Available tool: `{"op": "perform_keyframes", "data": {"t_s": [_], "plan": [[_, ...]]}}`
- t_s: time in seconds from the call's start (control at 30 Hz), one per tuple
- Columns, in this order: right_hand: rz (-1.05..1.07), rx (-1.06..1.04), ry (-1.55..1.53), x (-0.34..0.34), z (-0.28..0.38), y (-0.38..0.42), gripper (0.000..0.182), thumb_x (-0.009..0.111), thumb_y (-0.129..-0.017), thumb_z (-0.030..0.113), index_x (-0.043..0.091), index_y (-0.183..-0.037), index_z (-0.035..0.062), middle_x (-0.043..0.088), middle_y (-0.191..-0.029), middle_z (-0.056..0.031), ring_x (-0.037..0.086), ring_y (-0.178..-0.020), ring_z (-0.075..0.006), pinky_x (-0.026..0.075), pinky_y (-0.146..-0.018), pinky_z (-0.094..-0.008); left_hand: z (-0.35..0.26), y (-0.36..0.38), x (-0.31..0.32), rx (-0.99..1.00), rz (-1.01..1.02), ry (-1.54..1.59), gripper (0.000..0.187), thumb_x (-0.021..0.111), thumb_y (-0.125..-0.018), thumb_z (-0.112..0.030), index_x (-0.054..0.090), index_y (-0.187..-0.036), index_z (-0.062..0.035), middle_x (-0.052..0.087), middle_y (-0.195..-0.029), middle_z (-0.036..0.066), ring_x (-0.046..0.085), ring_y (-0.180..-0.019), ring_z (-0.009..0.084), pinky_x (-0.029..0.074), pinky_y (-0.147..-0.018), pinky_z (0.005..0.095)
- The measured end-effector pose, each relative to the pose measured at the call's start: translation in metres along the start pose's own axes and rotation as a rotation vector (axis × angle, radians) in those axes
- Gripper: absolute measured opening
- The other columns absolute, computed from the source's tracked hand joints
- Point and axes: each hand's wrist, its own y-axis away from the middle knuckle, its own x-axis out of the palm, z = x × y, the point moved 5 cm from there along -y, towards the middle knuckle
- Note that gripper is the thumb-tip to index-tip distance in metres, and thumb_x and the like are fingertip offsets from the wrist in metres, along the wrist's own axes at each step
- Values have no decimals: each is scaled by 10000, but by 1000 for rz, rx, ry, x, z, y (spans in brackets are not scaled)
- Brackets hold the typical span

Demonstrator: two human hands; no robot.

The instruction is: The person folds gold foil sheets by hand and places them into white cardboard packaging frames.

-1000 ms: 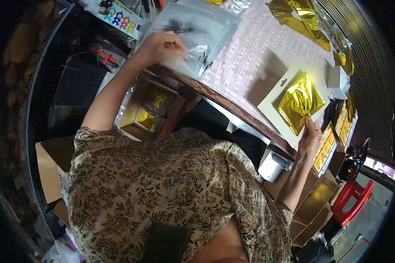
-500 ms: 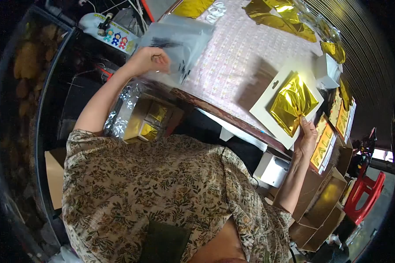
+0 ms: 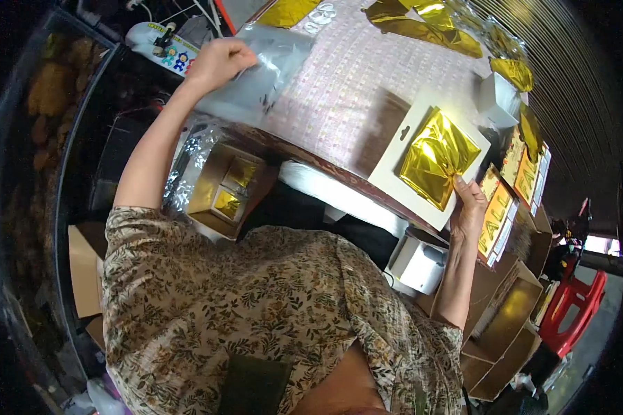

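My right hand (image 3: 469,206) holds a white card (image 3: 387,173) by its lower right edge, the thumb pressing on a folded gold foil balloon (image 3: 436,155) that lies on it. The card has a hang hole near its left corner and is tilted above the table's front edge. My left hand (image 3: 220,63) is closed, fingertips pinched at the top of a clear plastic bag (image 3: 246,97) at the table's left side. The bag looks smeared by motion near the fingers; other bags may lie under it.
The table (image 3: 339,97) has a pale patterned cloth. Gold foil pieces (image 3: 422,31) lie at the back, a white box (image 3: 498,100) on the right. Printed packs (image 3: 497,221) stand by cardboard boxes (image 3: 509,304). An open carton (image 3: 221,183) sits below the table's left edge.
My left hand has moved up and left, and the plastic near it has shifted. The card and balloon stay in my right hand. The whole view has shifted slightly.
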Motion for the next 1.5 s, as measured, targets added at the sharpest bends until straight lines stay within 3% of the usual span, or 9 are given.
{"op": "perform_keyframes", "data": {"t_s": [0.1, 0.37, 0.53, 0.8, 0.87, 1.0, 1.13, 1.4, 1.5], "plan": [[-14, 13, -3, -7, -3, -4, 138, 695, -920, 37, 723, -1045, -14, 749, -1033, -98, 699, -877, -140, 540, -831, -257, -71, -15, 9, 319, -219, -122, 199, 716, -852, -218, 747, -937, -42, 719, -855, 170, 708, -767, 303, 543, -717, 371], [-143, -59, 1, -12, -8, 6, 160, 692, -917, 25, 719, -1068, -20, 748, -1021, -92, 702, -885, -138, 543, -821, -255, -183, -56, 172, 583, -52, -152, 157, 573, -806, -94, 707, -799, -13, 704, -873, 246, 697, -806, 417, 570, -745, 501], [-199, -50, 37, -18, -13, 9, 168, 685, -922, 15, 710, -1082, -29, 740, -1042, -95, 699, -890, -141, 544, -835, -256, -199, -63, 222, 483, 17, -98, 161, 579, -778, -89, 716, -822, -17, 698, -888, 243, 692, -792, 426, 570, -741, 509], [-243, -29, 65, -35, -20, 5, 146, 680, -920, 7, 703, -1059, -30, 739, -1013, -92, 695, -918, -144, 539, -854, -250, -153, 14, 163, 628, -2, 474, 277, 752, -859, -214, 726, -1062, -27, 695, -1091, 189, 655, -1022, 342, 508, -933, 435], [-259, -38, 36, -27, -16, 6, 148, 680, -918, -1, 703, -1059, -35, 739, -1021, -98, 694, -933, -145, 537, -871, -248, -113, 39, 119, 783, -308, 269, 312, 781, -806, -152, 697, -1067, -3, 673, -1107, 177, 650, -1038, 370, 510, -898, 453], [-232, -68, 51, -28, -14, 4, 160, 676, -927, 13, 703, -1076, -38, 737, -1044, -106, 694, -941, -147, 534, -883, -246, -7, 64, 72, 345, -595, -524, 465, 672, -927, -286, 595, -1264, 26, 600, -1336, 195, 524, -1298, 378, 367, -1057, 590], [-191, -46, 24, -21, -14, 0, 191, 680, -931, 27, 702, -1112, -30, 736, -1080, -107, 689, -959, -151, 528, -896, -259, 55, 56, 65, 48, -317, -605, 538, 603, -969, -385, 539, -1365, -26, 527, -1441, 180, 448, -1381, 364, 284, -1105, 637], [-228, -77, 70, -15, -11, 6, 212, 684, -933, 51, 692, -1129, -31, 733, -1087, -97, 686, -964, -145, 524, -899, -263, 80, 0, 79, 315, -61, -138, 520, 601, -973, -386, 510, -1427, -150, 446, -1535, 113, 378, -1435, 362, 220, -1149, 635], [-260, -49, 56, -13, -6, 13, 185, 670, -938, 49, 693, -1103, -29, 733, -1056, -86, 682, -941, -136, 521, -884, -255, 58, 2, 81, 334, -198, -92, 553, 657, -935, -398, 520, -1416, -160, 441, -1538, 114, 364, -1442, 377, 221, -1144, 643]]}}
